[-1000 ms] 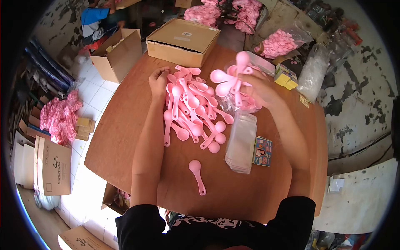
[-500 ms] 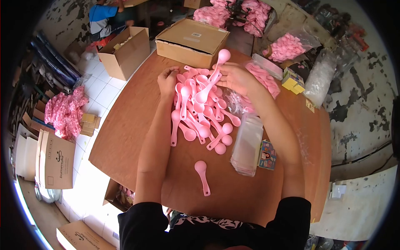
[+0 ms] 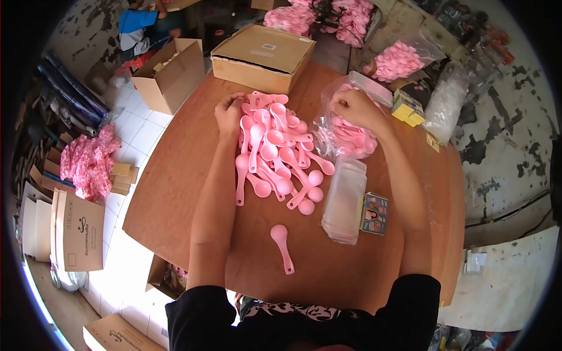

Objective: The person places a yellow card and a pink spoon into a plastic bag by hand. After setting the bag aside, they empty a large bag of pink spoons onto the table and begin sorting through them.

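Note:
A heap of pink measuring spoons (image 3: 272, 149) lies on the brown table. At its far left edge is my left hand (image 3: 230, 112), fingers curled inward beside the spoons; whether it pinches one is hidden. My right hand (image 3: 357, 109) is over a clear plastic bag of pink spoons (image 3: 354, 139), right of the heap. Its fingers are bent and closed together, and I cannot make out anything in them. One single spoon (image 3: 281, 248) lies apart, nearer to me, bowl facing up as a dome. Flat clear plastic sleeves (image 3: 344, 202) are stacked right of the heap.
A closed cardboard box (image 3: 263, 55) stands at the table's far side. Right of the sleeves lies a small printed box (image 3: 374, 214). Yellow boxes (image 3: 407, 109) and a bubble-wrap roll (image 3: 448, 104) are at the far right. Another person (image 3: 137, 29) sits beyond an open carton (image 3: 170, 76).
My right hand has left the heap and moved right, over the bag. The spoons raised by that hand are no longer up there. My left hand stays beside the heap.

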A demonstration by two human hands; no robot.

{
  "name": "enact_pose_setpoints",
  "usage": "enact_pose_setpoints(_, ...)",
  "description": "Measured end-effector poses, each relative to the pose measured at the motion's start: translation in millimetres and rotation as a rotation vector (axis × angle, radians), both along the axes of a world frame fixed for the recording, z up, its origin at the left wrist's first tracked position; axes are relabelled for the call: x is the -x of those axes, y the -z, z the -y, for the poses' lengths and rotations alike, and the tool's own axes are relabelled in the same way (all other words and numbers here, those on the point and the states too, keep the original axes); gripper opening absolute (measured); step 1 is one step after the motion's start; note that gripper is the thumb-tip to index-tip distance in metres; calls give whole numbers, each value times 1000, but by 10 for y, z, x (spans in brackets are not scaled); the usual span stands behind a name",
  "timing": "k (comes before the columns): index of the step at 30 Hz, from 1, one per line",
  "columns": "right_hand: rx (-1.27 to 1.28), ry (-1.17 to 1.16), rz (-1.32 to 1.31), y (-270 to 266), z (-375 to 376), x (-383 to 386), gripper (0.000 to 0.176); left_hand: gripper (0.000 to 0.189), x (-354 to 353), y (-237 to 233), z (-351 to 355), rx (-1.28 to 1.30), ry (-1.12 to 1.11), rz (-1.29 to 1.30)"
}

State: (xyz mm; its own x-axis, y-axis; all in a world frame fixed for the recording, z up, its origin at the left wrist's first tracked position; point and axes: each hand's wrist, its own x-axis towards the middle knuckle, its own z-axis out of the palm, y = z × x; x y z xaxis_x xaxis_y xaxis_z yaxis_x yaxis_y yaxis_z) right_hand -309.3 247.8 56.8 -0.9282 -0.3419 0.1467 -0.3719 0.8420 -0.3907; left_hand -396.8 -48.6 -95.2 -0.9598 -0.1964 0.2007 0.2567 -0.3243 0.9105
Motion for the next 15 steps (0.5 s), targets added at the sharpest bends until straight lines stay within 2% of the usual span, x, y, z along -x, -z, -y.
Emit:
enact_pose_setpoints(1,-2,3,-2,84,-184,23,16,19,-15,-19,0,-14,4,13)
enact_pose_setpoints(3,-486,-147,289,310,-493,116,30,19,-42,-56,-11,-29,9,21)
enact_pose_setpoints(4,-488,-145,287,271,-457,12,30,19,-57,-68,-15,-40,15,21)
enact_pose_setpoints(6,-312,-117,390,188,-310,-306,52,19,-62,-108,-10,-51,19,20)
enact_pose_setpoints(7,-312,-118,395,249,-320,-322,52,19,-65,-100,-4,-40,21,18)
enact_pose_setpoints(9,-469,-104,244,393,-367,-323,64,19,-65,-82,-6,-30,23,20)
enact_pose_setpoints(12,-381,-127,404,373,-448,-274,65,19,-34,-55,-5,-54,40,17)
enact_pose_setpoints(15,-438,-245,280,342,-542,-304,60,19,-51,-71,-12,-32,30,26)
